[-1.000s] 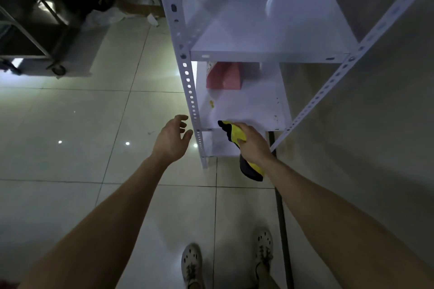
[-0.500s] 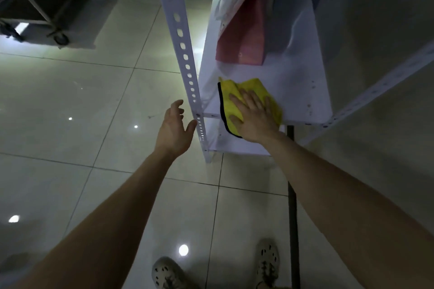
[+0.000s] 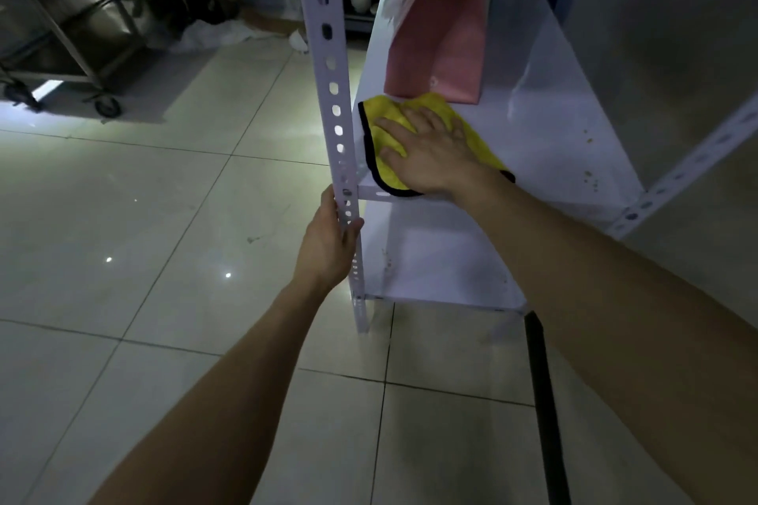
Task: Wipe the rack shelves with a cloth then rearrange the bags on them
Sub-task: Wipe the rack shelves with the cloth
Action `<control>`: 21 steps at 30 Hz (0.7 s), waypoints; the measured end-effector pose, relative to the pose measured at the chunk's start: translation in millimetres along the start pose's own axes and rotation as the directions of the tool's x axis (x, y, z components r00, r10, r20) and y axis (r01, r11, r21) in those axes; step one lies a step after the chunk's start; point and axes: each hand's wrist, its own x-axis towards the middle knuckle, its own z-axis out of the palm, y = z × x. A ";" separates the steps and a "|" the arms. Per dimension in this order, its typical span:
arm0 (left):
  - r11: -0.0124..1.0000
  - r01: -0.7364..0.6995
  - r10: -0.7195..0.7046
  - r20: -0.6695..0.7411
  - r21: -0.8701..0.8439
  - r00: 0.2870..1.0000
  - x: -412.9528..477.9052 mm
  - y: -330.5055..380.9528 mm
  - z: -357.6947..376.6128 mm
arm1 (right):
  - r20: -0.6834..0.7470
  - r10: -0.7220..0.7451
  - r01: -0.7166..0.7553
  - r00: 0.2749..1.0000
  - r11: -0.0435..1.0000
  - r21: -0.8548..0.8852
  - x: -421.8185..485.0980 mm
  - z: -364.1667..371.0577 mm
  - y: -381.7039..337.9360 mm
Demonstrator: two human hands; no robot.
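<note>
Pale floor tiles (image 3: 123, 197) fill the dim room, with a metal cart (image 3: 61, 33) far left. On the right stands a white rack (image 3: 328, 66); its lower shelf (image 3: 545, 143) carries a pink bag (image 3: 439, 41) upright at the far end. Just near the bag lies a yellow cloth (image 3: 381, 127), under the flat, spread right hand (image 3: 430, 152). The left hand (image 3: 328, 246) is curled around the rack's near left post.

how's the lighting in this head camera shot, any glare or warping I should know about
Head view: dim overall, with a bright patch and small glare dots on the glossy floor tiles; wide-angle warping bends the white perforated rack post, gripped by the left hand; the yellow black-edged cloth under the flat right hand stays sharp, as does the pink paper bag; the background cart is murky.
</note>
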 end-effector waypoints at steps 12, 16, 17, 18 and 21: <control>0.935 -0.335 0.355 -0.265 0.119 0.896 13.7 -37.7 30.0 | -0.119 -0.164 0.143 0.979 0.975 -0.168 7.6 -7.7 8.8; 0.948 -0.289 0.317 -0.286 0.137 0.904 16.2 -37.5 33.1 | -0.130 -0.174 0.155 0.976 0.977 -0.148 4.1 -7.8 13.7; 0.953 -0.269 0.300 -0.294 0.143 0.907 16.0 -36.7 34.1 | -0.139 -0.177 0.158 0.974 0.978 -0.139 2.4 -7.1 14.7; 0.958 -0.246 0.280 -0.296 0.146 0.914 15.3 -34.7 34.7 | -0.144 -0.178 0.161 0.973 0.979 -0.125 -0.3 -6.0 16.1; 0.963 -0.202 0.245 -0.263 0.181 0.933 11.4 -28.6 29.9 | -0.152 -0.183 0.170 0.971 0.981 -0.091 -14.0 -3.0 20.5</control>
